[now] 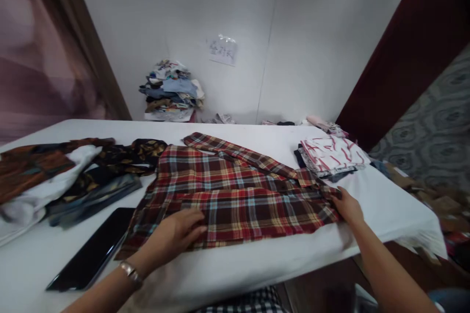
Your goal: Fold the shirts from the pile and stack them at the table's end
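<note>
A plaid shirt (238,210) in red, brown and cream lies spread sideways on the white-covered table, with one sleeve (242,152) stretched along its far side. My left hand (181,230), with a metal band on the wrist, rests on the near left part of the shirt, its fingers loosely bent and apart. At the shirt's right end, my right hand (348,206) pinches the cloth near the collar; its fingertips are partly hidden. Left of the shirt lies a black, shiny flat panel (93,249), partly beside the shirt's lower edge.
Rumpled clothes (88,171) cover the table's left side. A folded stack (334,154) with a white and red patterned piece on top sits at the right. Behind the table stands a tall clothes pile (172,88) by the wall. Cardboard boxes (448,205) lie beyond the right edge.
</note>
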Tool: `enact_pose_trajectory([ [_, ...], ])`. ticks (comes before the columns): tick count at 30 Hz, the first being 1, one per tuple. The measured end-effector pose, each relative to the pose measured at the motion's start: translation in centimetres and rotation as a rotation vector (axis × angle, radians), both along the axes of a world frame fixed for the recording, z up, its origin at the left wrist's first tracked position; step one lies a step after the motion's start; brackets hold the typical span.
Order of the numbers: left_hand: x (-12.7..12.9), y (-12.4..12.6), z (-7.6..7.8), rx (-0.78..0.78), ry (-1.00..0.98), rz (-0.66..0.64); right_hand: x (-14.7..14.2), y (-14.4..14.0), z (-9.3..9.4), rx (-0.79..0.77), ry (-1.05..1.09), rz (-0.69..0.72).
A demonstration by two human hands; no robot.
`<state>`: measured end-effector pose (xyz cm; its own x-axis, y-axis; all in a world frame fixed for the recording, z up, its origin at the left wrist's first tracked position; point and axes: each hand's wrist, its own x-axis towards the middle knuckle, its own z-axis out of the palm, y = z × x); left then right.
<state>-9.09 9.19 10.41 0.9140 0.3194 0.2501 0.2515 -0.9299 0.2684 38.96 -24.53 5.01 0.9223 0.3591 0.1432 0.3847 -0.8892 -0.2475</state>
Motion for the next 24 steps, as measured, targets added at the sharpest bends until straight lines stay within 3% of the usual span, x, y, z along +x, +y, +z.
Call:
enact_pose_trajectory([
  [4, 0.9, 4.5, 2.0, 0.020, -0.066, 0.316, 0.1, 0.2, -0.2, -0.043, -0.264, 0.118],
  [6, 1.6, 7.4, 2.3, 0.057, -0.026, 0.522, -0.2, 1.4, 0.2, 0.072, -0.418, 0.267],
  [8, 2.7, 9.9, 2.3, 0.075, 0.047, 0.643, -1.0, 3.6, 0.8, 0.219, -0.456, 0.450],
  [10, 4.1, 11.5, 1.9, 0.110, 0.084, 0.686, -2.0, 6.6, 1.7, 0.321, -0.390, 0.595],
  [13, 6.2, 12.0, 0.9, 0.180, 0.092, 0.695, -3.5, 12.2, 3.3, 0.348, -0.225, 0.678],
  [20, 6.7, 10.3, -3.1, 0.131, 0.215, 0.674, -5.0, 25.4, 5.3, 0.055, 0.065, 0.676],
  [24, 6.4, 10.2, -3.8, 0.136, 0.196, 0.696, -5.0, 31.3, 4.9, -0.095, 0.155, 0.591],
])
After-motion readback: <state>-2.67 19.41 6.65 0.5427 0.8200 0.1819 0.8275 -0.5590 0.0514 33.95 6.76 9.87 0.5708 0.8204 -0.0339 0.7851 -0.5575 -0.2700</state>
